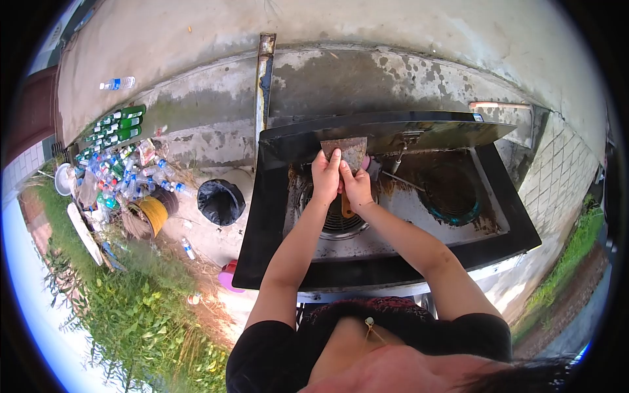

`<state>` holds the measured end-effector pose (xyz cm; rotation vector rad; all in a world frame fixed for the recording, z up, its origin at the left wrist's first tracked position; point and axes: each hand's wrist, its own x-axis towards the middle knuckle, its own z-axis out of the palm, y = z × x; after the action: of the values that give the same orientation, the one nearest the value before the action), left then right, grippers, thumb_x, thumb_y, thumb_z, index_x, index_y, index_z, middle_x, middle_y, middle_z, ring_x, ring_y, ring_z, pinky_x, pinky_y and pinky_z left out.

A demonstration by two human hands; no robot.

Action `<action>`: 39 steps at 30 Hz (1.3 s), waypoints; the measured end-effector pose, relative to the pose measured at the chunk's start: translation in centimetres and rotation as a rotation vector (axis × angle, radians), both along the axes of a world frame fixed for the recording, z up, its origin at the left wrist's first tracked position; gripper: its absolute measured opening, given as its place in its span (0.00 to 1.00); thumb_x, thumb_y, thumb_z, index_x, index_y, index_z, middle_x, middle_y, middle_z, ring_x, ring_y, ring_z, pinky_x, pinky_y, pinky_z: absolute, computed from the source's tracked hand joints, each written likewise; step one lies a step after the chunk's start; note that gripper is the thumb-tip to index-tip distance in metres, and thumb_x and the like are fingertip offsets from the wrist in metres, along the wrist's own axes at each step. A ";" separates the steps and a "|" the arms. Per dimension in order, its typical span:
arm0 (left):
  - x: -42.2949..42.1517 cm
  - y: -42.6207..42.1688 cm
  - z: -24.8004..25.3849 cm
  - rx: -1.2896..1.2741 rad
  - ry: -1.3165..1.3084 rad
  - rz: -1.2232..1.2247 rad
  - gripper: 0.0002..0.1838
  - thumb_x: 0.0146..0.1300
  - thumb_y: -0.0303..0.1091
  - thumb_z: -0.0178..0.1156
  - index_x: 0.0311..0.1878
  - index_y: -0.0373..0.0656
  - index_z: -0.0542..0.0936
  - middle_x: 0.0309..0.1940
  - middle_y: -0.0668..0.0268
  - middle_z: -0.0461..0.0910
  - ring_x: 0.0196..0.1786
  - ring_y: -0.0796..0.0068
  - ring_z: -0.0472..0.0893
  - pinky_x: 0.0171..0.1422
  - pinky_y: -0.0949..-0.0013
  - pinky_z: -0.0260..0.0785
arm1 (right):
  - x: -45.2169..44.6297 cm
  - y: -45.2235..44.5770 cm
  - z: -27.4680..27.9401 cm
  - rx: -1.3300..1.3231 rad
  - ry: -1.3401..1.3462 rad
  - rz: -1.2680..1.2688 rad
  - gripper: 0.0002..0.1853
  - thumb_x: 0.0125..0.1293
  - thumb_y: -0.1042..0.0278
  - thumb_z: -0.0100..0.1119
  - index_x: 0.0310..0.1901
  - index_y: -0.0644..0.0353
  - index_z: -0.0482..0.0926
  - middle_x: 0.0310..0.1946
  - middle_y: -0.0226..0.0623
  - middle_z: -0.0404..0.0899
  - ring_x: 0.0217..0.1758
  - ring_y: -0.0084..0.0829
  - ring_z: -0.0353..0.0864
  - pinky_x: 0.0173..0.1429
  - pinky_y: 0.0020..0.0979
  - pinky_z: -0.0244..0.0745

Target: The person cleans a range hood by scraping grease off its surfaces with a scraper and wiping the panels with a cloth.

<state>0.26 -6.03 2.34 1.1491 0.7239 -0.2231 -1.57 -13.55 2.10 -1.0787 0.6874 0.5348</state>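
Both hands are closed around one scraper [345, 149], whose wide, dirty metal blade points away from me. My left hand [325, 175] grips it on the left, thumb lying up along the blade. On the right, my right hand [356, 185] is wrapped against it. The orange-brown handle [346, 207] shows below my hands. Under them lies a greasy, black-framed appliance [262, 196] resembling a range hood, its long panel [445, 131] raised at the back. A round grille [337, 226] sits beneath my hands, partly hidden. Behind my right hand is a pinkish object [373, 165] I cannot make out.
A second round opening [452, 196], brown with grease, is at the right. Left of the appliance stand a bin with a black bag [221, 202], a yellow container [151, 216], a pile of plastic bottles [121, 173] and green bottles [118, 128]. A rusty metal strip [264, 85] leans behind.
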 end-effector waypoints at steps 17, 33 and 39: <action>3.0 0.4 1.7 -0.069 -0.072 0.040 0.07 0.64 0.33 0.49 0.34 0.40 0.69 0.17 0.69 0.71 0.07 0.84 0.63 0.06 0.79 0.54 | 3.2 -0.1 2.1 -0.050 -0.069 0.053 0.10 0.63 0.64 0.52 0.27 0.60 0.73 0.15 0.27 0.69 0.13 0.18 0.63 0.16 0.22 0.57; 3.4 0.5 2.6 -0.083 -0.154 0.019 0.07 0.64 0.33 0.48 0.38 0.39 0.69 0.20 0.68 0.72 0.08 0.83 0.64 0.06 0.78 0.55 | 3.5 -0.3 2.1 -0.030 -0.182 0.075 0.10 0.63 0.63 0.52 0.29 0.59 0.73 0.17 0.26 0.70 0.14 0.17 0.64 0.17 0.20 0.59; 1.9 -0.5 3.2 -0.036 -0.131 -0.056 0.08 0.64 0.34 0.49 0.39 0.40 0.69 0.22 0.69 0.73 0.09 0.86 0.64 0.08 0.80 0.54 | 1.4 -1.0 2.2 0.007 -0.143 -0.009 0.08 0.63 0.63 0.52 0.31 0.58 0.73 0.19 0.25 0.71 0.15 0.16 0.64 0.18 0.20 0.59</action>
<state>2.12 -6.49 5.54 1.1397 0.5712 -0.2053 -0.19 -14.57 4.30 -1.0958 0.5643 0.4467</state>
